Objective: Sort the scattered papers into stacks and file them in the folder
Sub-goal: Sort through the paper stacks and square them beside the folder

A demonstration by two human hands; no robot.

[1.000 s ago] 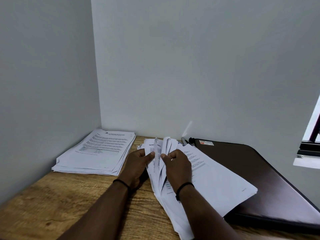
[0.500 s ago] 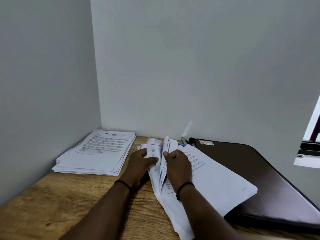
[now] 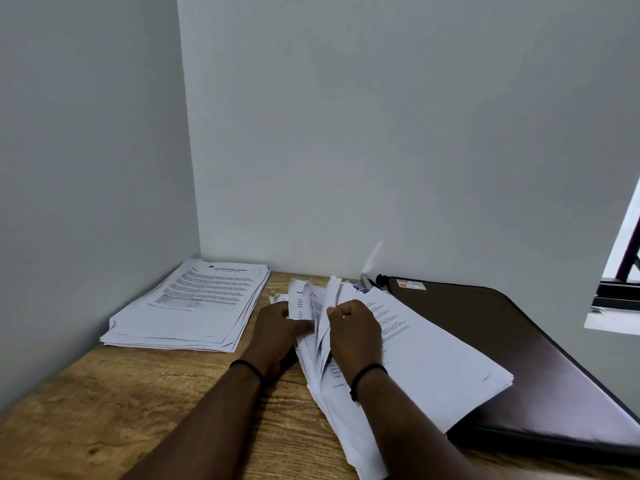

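A neat stack of printed papers (image 3: 194, 306) lies in the left corner of the wooden table (image 3: 114, 403). In the middle, a loose pile of papers (image 3: 429, 362) leans partly on a dark brown folder (image 3: 519, 334) that lies shut at the right. My left hand (image 3: 277, 336) pinches several upturned sheets (image 3: 304, 299) at the pile's left edge. My right hand (image 3: 355, 332) grips the sheets beside them, fingers curled over the edges, fanning the pile apart. Both wrists wear a black band.
Grey walls close the table in at the left and the back. A pen (image 3: 369, 284) lies against the back wall between the pile and the folder. A window frame (image 3: 620, 292) shows at the right edge.
My left hand has shifted slightly left and lifted more sheets, spreading the fan wider. My right hand has stayed almost where it was.
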